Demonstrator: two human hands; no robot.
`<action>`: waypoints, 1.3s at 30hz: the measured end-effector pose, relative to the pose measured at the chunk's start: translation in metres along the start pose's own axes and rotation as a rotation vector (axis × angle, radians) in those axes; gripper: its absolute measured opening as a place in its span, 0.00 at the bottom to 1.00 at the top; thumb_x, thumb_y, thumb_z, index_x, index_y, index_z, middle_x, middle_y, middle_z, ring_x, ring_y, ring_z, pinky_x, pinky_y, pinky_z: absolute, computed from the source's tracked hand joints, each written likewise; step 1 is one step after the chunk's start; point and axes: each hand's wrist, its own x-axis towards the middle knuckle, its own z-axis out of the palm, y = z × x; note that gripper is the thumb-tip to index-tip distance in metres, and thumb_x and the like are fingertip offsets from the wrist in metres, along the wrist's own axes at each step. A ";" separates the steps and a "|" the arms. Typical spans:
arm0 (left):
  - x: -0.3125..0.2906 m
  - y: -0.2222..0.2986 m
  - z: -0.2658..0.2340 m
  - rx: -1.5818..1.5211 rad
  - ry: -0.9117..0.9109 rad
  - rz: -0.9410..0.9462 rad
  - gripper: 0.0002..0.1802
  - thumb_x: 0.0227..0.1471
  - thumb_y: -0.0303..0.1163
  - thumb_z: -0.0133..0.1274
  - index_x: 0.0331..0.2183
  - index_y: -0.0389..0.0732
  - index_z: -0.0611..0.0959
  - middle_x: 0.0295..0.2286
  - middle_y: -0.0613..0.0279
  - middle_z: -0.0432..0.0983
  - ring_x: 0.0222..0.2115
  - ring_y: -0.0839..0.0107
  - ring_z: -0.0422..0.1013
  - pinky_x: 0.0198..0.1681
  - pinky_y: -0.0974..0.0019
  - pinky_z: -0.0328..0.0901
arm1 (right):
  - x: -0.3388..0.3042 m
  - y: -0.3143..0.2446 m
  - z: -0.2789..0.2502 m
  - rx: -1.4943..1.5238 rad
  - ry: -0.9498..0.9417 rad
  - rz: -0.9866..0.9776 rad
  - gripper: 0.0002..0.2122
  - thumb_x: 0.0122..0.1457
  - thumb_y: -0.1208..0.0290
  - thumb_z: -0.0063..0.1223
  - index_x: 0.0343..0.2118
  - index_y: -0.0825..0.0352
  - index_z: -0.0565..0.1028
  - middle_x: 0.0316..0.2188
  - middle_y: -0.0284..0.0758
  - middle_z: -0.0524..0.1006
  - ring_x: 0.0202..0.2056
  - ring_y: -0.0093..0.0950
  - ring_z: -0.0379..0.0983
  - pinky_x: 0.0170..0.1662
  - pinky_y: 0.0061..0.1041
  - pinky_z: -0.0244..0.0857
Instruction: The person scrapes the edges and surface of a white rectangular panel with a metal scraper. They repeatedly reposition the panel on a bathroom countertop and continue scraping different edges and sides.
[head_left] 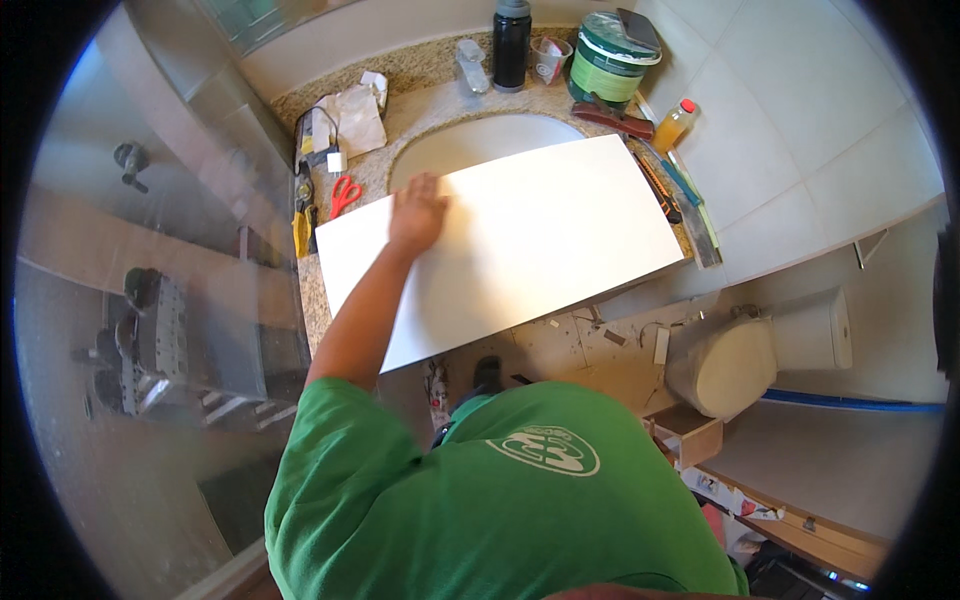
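A white rectangular board (540, 225) lies at a slant across the stone countertop and covers part of the oval sink (480, 140). My left hand (418, 215) rests on the board close to its far edge, with the fingers stretched out toward the sink. Nothing shows in its grasp. Just left of the board are red-handled scissors (345, 193) and yellow-handled pliers (304, 220). My right hand does not show.
Along the back stand a faucet (471, 68), a black bottle (511, 50), a plastic cup (549, 60) and a green bucket (610, 60). An amber bottle (675, 125) and an orange-black utility knife (660, 190) lie right. Debris (614, 337) litters the floor near the toilet (735, 365).
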 end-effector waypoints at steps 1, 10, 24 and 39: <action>0.002 -0.022 -0.003 -0.068 0.035 -0.057 0.32 0.69 0.48 0.40 0.66 0.41 0.65 0.66 0.48 0.60 0.68 0.52 0.55 0.70 0.39 0.47 | 0.012 -0.020 -0.011 0.023 -0.123 0.203 0.22 0.61 0.76 0.51 0.60 0.60 0.75 0.34 0.47 0.81 0.31 0.39 0.79 0.35 0.36 0.71; 0.018 -0.079 0.001 -0.421 -0.009 -0.131 0.24 0.59 0.54 0.52 0.49 0.50 0.86 0.46 0.52 0.83 0.49 0.49 0.76 0.57 0.45 0.63 | 0.053 -0.178 -0.039 0.326 -0.133 0.690 0.26 0.60 0.76 0.47 0.62 0.52 0.75 0.21 0.44 0.79 0.15 0.34 0.74 0.21 0.35 0.70; 0.029 -0.092 0.032 -0.419 0.204 -0.146 0.17 0.58 0.31 0.48 0.41 0.34 0.88 0.31 0.43 0.84 0.28 0.49 0.80 0.34 0.52 0.75 | 0.007 -0.216 -0.033 0.142 -0.074 0.701 0.26 0.58 0.73 0.47 0.61 0.54 0.75 0.34 0.47 0.83 0.26 0.40 0.79 0.34 0.38 0.75; 0.025 -0.066 0.017 -0.373 0.391 -0.150 0.18 0.58 0.35 0.46 0.33 0.34 0.87 0.28 0.44 0.81 0.31 0.47 0.77 0.40 0.48 0.71 | -0.011 -0.205 0.000 -0.033 -0.422 0.828 0.27 0.52 0.67 0.62 0.58 0.61 0.76 0.42 0.47 0.83 0.39 0.42 0.81 0.45 0.39 0.76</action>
